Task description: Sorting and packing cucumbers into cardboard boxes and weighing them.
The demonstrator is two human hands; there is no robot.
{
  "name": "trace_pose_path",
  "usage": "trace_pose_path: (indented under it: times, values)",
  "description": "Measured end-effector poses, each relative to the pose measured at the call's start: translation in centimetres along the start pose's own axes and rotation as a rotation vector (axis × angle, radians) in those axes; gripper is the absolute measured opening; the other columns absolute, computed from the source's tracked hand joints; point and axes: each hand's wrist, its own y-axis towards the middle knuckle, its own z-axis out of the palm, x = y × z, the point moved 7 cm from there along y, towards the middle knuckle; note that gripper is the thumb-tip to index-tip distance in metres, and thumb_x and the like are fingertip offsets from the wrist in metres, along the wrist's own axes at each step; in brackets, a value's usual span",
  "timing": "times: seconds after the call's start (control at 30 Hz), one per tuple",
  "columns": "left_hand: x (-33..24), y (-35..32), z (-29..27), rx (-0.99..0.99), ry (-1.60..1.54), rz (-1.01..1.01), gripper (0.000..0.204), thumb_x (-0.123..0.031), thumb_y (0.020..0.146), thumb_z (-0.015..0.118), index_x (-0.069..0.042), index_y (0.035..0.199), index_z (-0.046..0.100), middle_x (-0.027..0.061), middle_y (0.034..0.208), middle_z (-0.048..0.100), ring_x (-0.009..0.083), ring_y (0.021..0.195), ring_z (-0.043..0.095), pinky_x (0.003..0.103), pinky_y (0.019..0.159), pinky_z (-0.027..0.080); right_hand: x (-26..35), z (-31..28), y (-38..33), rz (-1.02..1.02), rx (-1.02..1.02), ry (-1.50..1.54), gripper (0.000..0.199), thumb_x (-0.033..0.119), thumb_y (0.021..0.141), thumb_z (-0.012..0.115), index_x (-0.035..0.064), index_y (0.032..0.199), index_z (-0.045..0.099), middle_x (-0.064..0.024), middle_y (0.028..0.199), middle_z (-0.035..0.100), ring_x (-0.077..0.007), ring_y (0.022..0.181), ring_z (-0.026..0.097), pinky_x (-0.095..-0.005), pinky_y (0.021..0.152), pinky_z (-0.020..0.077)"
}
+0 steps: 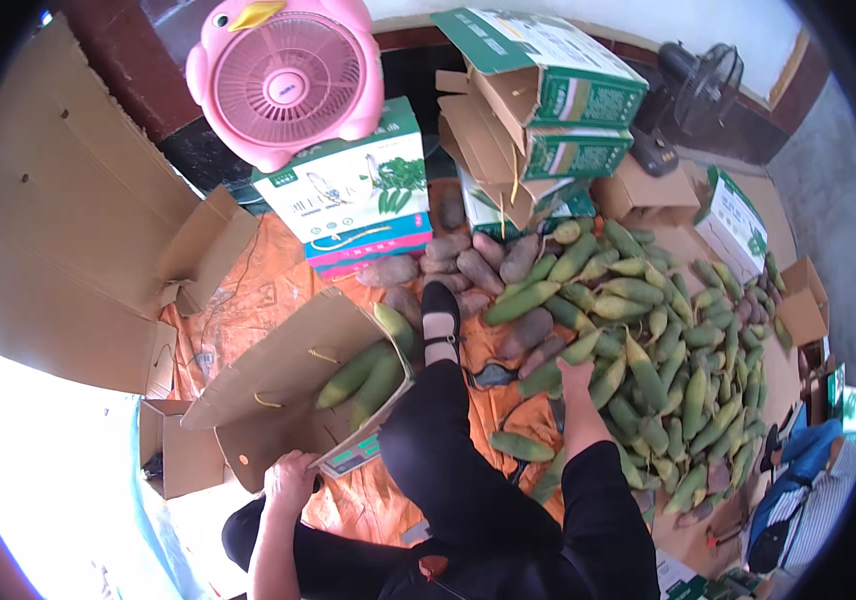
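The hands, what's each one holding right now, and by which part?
The left hand grips the open cardboard box by its near bottom edge. The right hand reaches into the pile of green corn; its grasp cannot be told.

The single head-worn fisheye view looks steeply down from above the seated person's lap, close over the orange sheet (268,290) on the floor, with the pile of green corn ears (668,350) right, the pink fan (286,75) far, and straight edges bending toward the dark rim.
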Motion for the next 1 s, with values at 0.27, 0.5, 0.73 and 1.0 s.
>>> trace_pose_path:
  times: [0.27, 0.5, 0.73, 1.0]
  values:
    - [-0.1, 0.4, 0.4, 0.032, 0.027, -0.010, 0.017, -0.020, 0.079, 0.059, -0.015, 0.091, 0.070, 0.0072, 0.079, 0.061, 0.0274, 0.082, 0.062, 0.040, 0.072, 0.051, -3.4, 1.7, 1.9, 0.263, -0.017, 0.182, 0.065, 0.008, 0.068, 0.081, -0.0054, 0.119, 0.042, -0.0184, 0.116, 0.055, -0.0300, 0.103, 0.055, -0.0438, 0.085, 0.0469]
    - [0.6, -0.2, 0.5, -0.006, 0.009, 0.043, 0.016, -0.018, 0.078, 0.060, -0.015, 0.090, 0.070, 0.0074, 0.079, 0.061, 0.0269, 0.082, 0.062, 0.040, 0.071, 0.051, -0.8, 2.0, -2.7, -0.060, -0.017, -0.156, 0.059, 0.012, 0.065, 0.081, -0.0037, 0.112, 0.050, -0.0197, 0.110, 0.059, -0.0334, 0.097, 0.058, -0.0418, 0.083, 0.0475]
    - [0.5, 0.2, 0.6, 0.003, 0.017, 0.060, 0.016, -0.018, 0.079, 0.060, -0.015, 0.092, 0.070, 0.0078, 0.080, 0.061, 0.0275, 0.083, 0.062, 0.040, 0.073, 0.050, 6.5, 5.0, -7.2, -0.214, 0.503, 0.143, 0.044, 0.009, 0.071, 0.070, -0.0010, 0.112, 0.056, -0.0110, 0.104, 0.059, -0.0209, 0.091, 0.058, -0.0357, 0.077, 0.0490]
    - [1.2, 0.0, 1.3, 0.015, 0.037, 0.073, 0.018, -0.016, 0.079, 0.059, -0.015, 0.093, 0.070, 0.0093, 0.082, 0.061, 0.0278, 0.084, 0.062, 0.040, 0.073, 0.051, 24.2, 10.7, -15.0, -0.009, 1.013, 0.442, 0.030, 0.025, 0.082, 0.061, 0.0046, 0.104, 0.061, -0.0051, 0.091, 0.062, -0.0169, 0.080, 0.059, -0.0314, 0.072, 0.0471]
